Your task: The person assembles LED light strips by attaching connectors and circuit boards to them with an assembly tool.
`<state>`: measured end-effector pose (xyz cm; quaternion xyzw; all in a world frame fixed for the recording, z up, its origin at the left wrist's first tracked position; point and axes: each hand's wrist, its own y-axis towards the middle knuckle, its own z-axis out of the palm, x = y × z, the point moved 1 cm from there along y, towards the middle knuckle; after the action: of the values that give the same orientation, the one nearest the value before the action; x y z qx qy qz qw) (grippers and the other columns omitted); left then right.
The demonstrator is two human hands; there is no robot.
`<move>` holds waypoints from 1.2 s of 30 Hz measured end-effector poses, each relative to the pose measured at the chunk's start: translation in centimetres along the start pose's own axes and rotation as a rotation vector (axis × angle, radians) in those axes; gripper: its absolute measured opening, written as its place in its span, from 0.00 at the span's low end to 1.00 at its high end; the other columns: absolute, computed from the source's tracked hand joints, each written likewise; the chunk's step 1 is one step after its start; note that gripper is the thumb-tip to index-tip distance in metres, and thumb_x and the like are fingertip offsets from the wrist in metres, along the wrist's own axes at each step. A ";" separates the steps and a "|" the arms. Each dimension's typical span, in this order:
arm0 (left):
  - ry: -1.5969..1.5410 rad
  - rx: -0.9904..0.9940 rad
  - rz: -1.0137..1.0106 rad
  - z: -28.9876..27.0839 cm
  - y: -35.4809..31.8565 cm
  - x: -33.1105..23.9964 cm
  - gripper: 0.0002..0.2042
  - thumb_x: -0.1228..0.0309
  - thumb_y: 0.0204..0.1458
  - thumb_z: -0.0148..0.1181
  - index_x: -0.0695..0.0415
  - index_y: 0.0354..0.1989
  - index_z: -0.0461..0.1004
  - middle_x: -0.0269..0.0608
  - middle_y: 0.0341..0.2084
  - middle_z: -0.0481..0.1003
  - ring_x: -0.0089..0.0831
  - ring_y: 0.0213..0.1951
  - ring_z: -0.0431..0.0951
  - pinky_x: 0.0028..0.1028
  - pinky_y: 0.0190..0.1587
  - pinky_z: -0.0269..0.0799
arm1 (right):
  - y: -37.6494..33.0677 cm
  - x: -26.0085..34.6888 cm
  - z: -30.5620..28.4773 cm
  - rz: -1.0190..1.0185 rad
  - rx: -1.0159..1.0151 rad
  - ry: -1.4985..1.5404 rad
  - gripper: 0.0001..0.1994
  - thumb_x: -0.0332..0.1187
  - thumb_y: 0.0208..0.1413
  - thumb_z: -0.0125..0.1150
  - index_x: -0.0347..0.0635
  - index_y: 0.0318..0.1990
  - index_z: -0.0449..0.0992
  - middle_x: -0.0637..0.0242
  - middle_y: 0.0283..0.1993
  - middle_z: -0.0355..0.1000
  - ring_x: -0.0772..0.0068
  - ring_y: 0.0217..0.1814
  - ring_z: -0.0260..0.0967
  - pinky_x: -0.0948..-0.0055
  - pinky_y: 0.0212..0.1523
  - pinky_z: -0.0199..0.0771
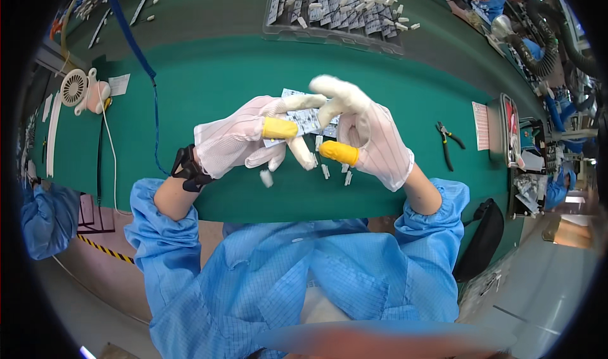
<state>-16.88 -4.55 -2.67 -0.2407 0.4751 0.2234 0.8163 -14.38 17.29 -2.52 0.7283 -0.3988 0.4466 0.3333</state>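
Note:
My left hand [253,131], in a white striped glove with a yellow cover on the thumb, grips a small white circuit board [306,121] with dark markings. Similar boards show partly behind the fingers; how many it holds is hidden. A short white connector [266,178] hangs below that hand, blurred. My right hand [370,131], gloved the same way, is close on the right with fingers curved and apart. Its index fingertip overlaps the board's right edge; I cannot tell whether it touches. Several small white connectors [325,171] appear below and between the hands.
Beyond the green mat [209,68], a clear tray [335,37] carries many boards with white connectors. Pliers [448,145] lie to the right, near a metal box [503,131]. On the left are a small fan [75,88] and a hanging blue cord [130,30]. A black case [482,239] sits lower right.

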 end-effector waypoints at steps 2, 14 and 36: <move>0.014 -0.034 -0.002 -0.7 0.2 1.1 0.26 0.57 0.50 0.57 0.70 0.47 0.64 0.34 0.16 0.67 0.14 0.12 0.61 0.15 0.17 0.62 | 0.7 -1.8 0.6 -0.195 0.024 -0.160 0.30 0.30 0.44 0.67 0.36 0.57 0.64 0.58 0.49 0.71 0.87 0.29 0.66 0.86 0.30 0.68; 0.740 -0.169 0.355 -0.5 2.5 2.2 0.32 0.64 0.47 0.63 0.61 0.60 0.59 0.40 0.38 0.72 0.22 0.29 0.72 0.20 0.32 0.68 | -1.0 -1.9 0.0 -0.133 -0.250 -0.248 0.22 0.29 0.38 0.71 0.41 0.45 0.76 0.67 0.33 0.75 0.84 0.24 0.68 0.86 0.25 0.67; 0.921 -0.478 0.619 -0.8 0.9 3.8 0.25 0.57 0.32 0.71 0.52 0.43 0.78 0.33 0.24 0.78 0.25 0.21 0.71 0.23 0.26 0.66 | -1.5 -1.1 -0.6 -0.267 -0.205 -0.400 0.22 0.29 0.39 0.72 0.31 0.45 0.74 0.62 0.33 0.76 0.78 0.31 0.73 0.85 0.25 0.69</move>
<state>-16.22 -3.83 -6.57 -0.3403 0.7644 0.4238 0.3468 -13.61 18.80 -3.49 0.8107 -0.4003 0.2028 0.3760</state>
